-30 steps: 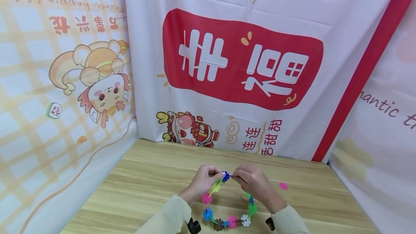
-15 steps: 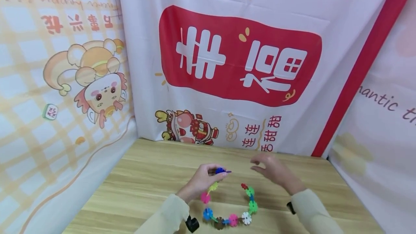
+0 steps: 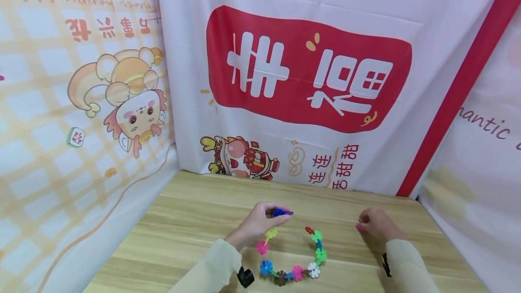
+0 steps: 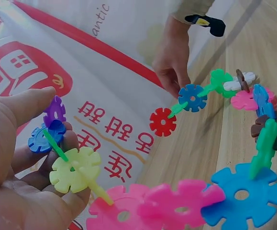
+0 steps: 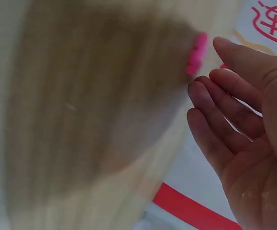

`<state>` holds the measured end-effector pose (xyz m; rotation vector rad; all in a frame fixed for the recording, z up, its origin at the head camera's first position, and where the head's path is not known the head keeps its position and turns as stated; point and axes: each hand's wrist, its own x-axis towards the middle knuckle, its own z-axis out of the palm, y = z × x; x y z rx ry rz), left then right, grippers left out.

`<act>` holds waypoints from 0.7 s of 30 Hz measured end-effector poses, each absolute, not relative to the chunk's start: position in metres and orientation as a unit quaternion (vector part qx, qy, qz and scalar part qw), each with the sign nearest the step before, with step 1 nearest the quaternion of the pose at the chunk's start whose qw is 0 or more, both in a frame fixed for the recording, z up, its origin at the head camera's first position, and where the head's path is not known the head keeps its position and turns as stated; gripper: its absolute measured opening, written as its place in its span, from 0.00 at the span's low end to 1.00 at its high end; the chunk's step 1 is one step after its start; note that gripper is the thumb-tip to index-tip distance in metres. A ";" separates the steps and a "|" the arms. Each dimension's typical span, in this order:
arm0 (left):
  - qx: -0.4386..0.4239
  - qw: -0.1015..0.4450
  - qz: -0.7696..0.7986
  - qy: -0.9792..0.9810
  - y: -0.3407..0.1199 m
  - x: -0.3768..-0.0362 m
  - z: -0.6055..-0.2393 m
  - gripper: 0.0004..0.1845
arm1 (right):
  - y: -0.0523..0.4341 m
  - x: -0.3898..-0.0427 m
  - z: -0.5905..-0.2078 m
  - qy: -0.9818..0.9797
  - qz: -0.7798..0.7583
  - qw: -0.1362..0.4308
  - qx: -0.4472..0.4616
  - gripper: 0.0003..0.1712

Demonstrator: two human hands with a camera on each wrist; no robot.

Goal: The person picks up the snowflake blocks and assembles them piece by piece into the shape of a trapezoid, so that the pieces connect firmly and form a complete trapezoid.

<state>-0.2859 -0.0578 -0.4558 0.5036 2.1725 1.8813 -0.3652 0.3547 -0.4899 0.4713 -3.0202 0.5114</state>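
A chain of colourful snowflake discs (image 3: 290,271) lies in a U on the wooden table (image 3: 191,225). My left hand (image 3: 273,217) pinches the chain's left end, a blue and purple pair of discs (image 4: 47,130), just above a yellow disc (image 4: 74,170). The chain's other end, a red disc (image 3: 309,230), lies free. My right hand (image 3: 363,223) is at the right, its relaxed fingertips (image 5: 224,46) right beside a loose pink disc (image 5: 196,52) on the table. Its fingers are not closed round the disc.
Printed cloth backdrops (image 3: 305,80) hang close behind and on both sides of the table. The table's right edge runs just past my right hand. Bare wood lies to the left of the chain.
My right hand let go of the chain's top end and moved right, down to the loose pink disc. My left hand kept its pinch on the blue end.
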 end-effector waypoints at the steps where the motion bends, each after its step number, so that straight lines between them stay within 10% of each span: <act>1: 0.170 0.111 0.642 0.739 -0.057 -0.286 -0.456 0.21 | 0.356 -0.364 -0.493 -0.974 0.170 0.020 0.149 0.06; 21: 0.199 0.110 0.633 0.740 -0.052 -0.281 -0.445 0.21 | 0.294 -0.335 -0.450 -0.934 0.301 0.025 0.190 0.09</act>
